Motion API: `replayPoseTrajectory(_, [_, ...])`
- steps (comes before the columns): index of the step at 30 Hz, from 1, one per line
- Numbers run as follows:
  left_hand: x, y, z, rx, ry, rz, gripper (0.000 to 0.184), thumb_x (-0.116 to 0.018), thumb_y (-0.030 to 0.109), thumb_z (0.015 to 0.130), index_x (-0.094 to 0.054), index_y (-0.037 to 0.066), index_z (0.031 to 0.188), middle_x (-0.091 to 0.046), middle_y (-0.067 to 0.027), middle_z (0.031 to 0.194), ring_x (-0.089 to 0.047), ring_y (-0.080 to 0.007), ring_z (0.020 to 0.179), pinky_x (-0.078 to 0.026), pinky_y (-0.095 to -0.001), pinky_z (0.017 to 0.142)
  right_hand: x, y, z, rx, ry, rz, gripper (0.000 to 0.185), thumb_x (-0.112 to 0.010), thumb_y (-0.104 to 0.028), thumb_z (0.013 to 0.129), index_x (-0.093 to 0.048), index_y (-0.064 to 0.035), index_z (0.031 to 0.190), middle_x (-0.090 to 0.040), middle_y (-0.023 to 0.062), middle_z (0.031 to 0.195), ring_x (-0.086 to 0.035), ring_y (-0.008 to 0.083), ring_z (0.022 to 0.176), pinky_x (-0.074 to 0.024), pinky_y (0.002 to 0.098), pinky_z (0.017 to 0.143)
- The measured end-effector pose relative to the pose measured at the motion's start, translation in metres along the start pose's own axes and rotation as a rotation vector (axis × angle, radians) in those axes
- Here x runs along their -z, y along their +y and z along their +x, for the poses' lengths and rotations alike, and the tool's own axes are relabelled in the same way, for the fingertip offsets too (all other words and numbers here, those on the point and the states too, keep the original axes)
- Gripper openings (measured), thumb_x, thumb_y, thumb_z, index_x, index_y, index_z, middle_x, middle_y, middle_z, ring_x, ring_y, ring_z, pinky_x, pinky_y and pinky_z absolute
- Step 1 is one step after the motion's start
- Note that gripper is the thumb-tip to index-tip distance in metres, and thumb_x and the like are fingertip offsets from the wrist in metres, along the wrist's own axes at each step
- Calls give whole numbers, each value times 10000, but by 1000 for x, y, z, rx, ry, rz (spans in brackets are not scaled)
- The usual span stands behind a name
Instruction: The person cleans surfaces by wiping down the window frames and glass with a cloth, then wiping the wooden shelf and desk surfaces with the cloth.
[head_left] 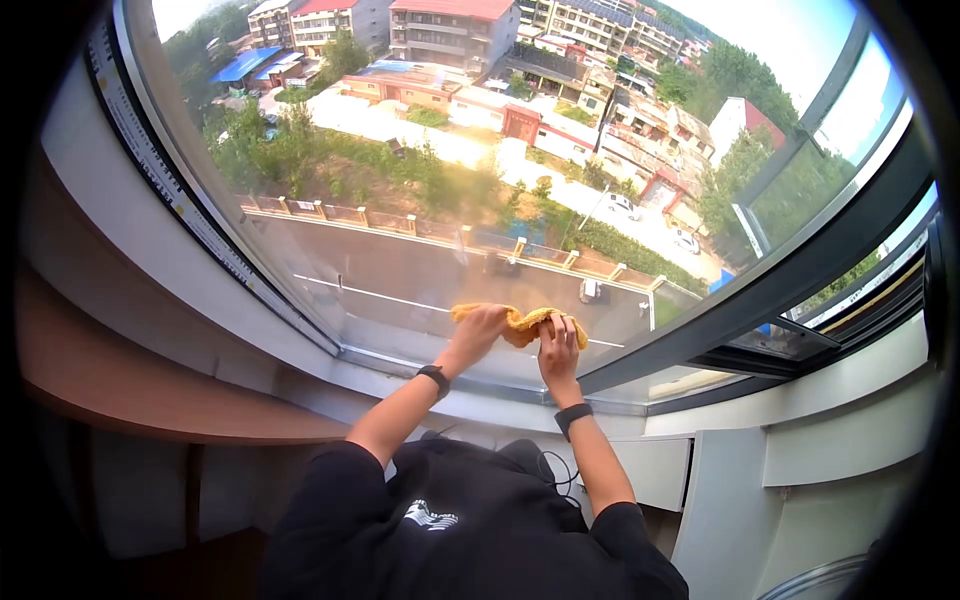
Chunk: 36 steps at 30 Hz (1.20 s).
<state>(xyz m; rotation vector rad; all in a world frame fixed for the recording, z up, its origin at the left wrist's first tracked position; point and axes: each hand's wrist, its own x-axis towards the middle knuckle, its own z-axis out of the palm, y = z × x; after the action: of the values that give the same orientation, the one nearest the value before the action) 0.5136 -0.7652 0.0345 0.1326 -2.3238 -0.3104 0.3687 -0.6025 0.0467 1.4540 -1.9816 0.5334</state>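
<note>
A bunched yellow cloth [520,328] stretches between my two hands, in front of the window glass [400,270]. My left hand [478,332] is closed round the cloth's left part, with a short end showing past it. On the right part, the fingers of my right hand [560,345] are wrapped over the cloth. Both wrists wear dark bands. Whether the cloth touches the glass cannot be told.
Below my hands runs the window sill [450,397]. A dark window frame [740,280] slants up at the right. Brown shelving [150,390] curves along the left, and a white cabinet [650,470] stands at the lower right beside a dark cable [560,470].
</note>
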Motion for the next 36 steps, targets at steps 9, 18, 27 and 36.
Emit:
replayPoseTrajectory(9, [68,21,113,-164,250,112,273,-701,-6,752,-687,92,1006,-554,-92,1240,-528,-299,1142,-442,-400,963,94,12,94,-233,324,33,301,-755,-3,775,-681,-41,1064,-568,137,1210,-545,375,1165,-507,454,947])
replayPoseTrajectory(18, [185,28,215,-87,698,347,362,-703,137,875,-675,-19,1200,-499,-189,1350,-482,-367,1229,-404,-446,1032,172,-27,244,38,577,62,475,-719,12,781,-658,-63,1246,-570,128,1272,-515,354,1188,-474,443,974])
replayPoseTrajectory(27, [86,-44,56,58,572,419,413,-713,182,874,-601,-26,1213,-457,-212,1375,-460,-425,1235,-401,-529,1037,68,-64,161,264,229,164,468,-667,-121,829,-654,-152,1296,-540,-8,1369,-487,262,1260,-451,409,995])
replayPoseTrajectory(36, [28,-56,-29,119,301,102,376,-704,-44,771,-643,45,1131,-497,-179,1330,-494,-400,1219,-432,-514,1034,13,-63,79,256,16,211,476,-662,-63,790,-622,-75,1264,-558,25,1300,-509,240,1232,-459,381,997])
